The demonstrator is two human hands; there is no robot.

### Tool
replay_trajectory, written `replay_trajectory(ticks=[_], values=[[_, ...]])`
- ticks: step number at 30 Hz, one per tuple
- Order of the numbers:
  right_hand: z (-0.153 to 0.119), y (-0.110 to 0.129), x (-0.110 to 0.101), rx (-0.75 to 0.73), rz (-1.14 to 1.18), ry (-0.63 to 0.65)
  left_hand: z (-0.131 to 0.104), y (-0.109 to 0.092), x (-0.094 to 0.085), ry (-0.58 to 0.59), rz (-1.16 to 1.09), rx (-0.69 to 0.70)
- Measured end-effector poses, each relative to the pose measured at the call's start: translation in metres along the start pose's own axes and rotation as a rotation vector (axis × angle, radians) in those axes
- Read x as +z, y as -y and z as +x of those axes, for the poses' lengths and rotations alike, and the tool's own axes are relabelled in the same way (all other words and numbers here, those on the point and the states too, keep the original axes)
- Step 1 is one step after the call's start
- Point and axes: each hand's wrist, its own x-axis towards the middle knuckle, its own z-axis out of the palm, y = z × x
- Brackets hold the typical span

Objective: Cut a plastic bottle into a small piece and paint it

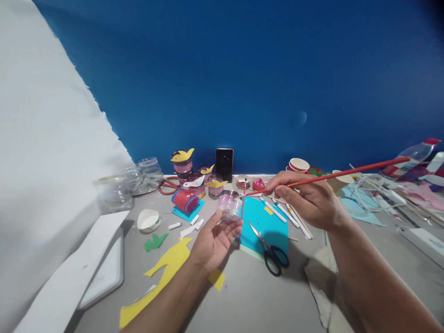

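My left hand (217,238) holds a small clear plastic jar (229,206) with pink paint on its side, tilted, fingers closed beneath and around it. In my right hand (305,196) is a long red paintbrush (333,175), pinched near its lower part, its tip close to the jar's right side. Another thin red brush (242,217) stands across the blue paper (255,231) beside the jar. Black-handled scissors (272,254) lie on that paper's lower right. Behind are a pink paint cup (258,184) and a white-rimmed cup (243,181).
Painted jars (182,166) with yellow paper shapes stand beside a phone (224,165) at the wall. Markers (286,213) lie right of the scissors. Yellow paper (169,263), a white bowl (149,220) and clear jars (114,192) are left; cables (374,185) and a bottle (412,155) are right.
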Motion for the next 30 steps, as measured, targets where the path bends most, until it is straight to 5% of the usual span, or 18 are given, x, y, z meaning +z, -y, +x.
replay_trajectory(ticks=[30], values=[[-0.0002,-0.0055,-0.0078,0.004,0.075,0.011,-0.0062,-0.0083,0.0007,0.09,-0.082,-0.178]])
